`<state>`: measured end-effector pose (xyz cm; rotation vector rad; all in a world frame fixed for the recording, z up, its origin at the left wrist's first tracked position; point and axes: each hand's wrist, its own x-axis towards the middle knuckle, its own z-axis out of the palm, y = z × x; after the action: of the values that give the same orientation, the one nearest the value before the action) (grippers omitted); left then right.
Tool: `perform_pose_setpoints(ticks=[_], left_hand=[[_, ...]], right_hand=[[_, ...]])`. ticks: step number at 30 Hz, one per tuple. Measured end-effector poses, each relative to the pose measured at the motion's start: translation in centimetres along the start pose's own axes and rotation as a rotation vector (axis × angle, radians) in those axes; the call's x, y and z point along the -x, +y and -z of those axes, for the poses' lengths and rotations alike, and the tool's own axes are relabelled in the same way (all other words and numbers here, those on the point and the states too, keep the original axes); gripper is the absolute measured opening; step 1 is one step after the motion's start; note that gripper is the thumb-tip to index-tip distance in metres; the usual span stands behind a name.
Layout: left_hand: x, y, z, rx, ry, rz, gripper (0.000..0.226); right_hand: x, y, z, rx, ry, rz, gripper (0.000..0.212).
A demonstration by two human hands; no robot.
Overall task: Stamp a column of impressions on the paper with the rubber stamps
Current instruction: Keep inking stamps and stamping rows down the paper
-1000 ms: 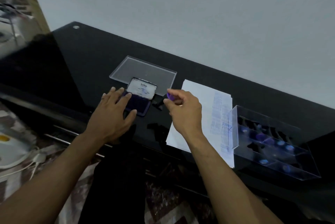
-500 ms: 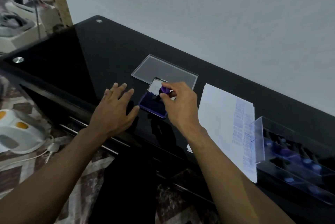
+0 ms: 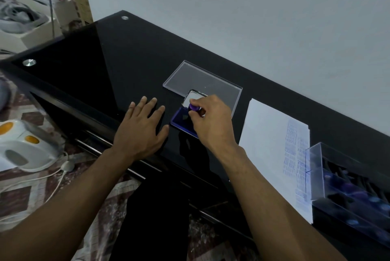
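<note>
A second ago the right hand (image 3: 213, 122) held the stamp (image 3: 194, 107) in the air between ink pad and paper; now it has carried the stamp left and down onto the ink pad (image 3: 179, 120). The left hand (image 3: 140, 132) has slid off the pad's edge and lies on the black table (image 3: 126, 66) just left of it.

Nearest, the left hand lies flat on the glass, fingers straight and spread, thumb out toward the pad but not touching it. Next, the right hand's thumb and fingertips pinch the purple knob of the stamp, whose foot appears to be on the blue pad; contact is hidden by the fingers. The pad's open lid (image 3: 195, 99) stands just behind it, resting over a clear plastic lid (image 3: 190, 77). To the right lies the paper (image 3: 266, 134), with blue impressions along its right side, and a clear box (image 3: 346, 184) of more stamps overlapping that edge.

With nothing steadying the pad, it could skid on the slick glass or lift with the stamp. A tilted or light press would ink unevenly and print faint. The unpinned paper could shift under the stamp, skewing the column or smearing an impression.
</note>
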<state>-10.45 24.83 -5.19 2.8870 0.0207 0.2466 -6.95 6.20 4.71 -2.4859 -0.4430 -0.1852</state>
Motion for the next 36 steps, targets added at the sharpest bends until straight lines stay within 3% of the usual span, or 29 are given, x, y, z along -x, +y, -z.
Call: perform_pose_setpoints(ticks=[8, 36], left_hand=[[0.0, 0.2, 0.1, -0.028, -0.005, 0.003, 0.074], [-0.1, 0.3, -0.1, -0.056, -0.026, 0.017, 0.078]], right_hand=[[-0.2, 0.6, 0.1, 0.083, -0.075, -0.001, 0.029], [-0.9, 1.2, 0.2, 0.071, -0.100, -0.003, 0.031]])
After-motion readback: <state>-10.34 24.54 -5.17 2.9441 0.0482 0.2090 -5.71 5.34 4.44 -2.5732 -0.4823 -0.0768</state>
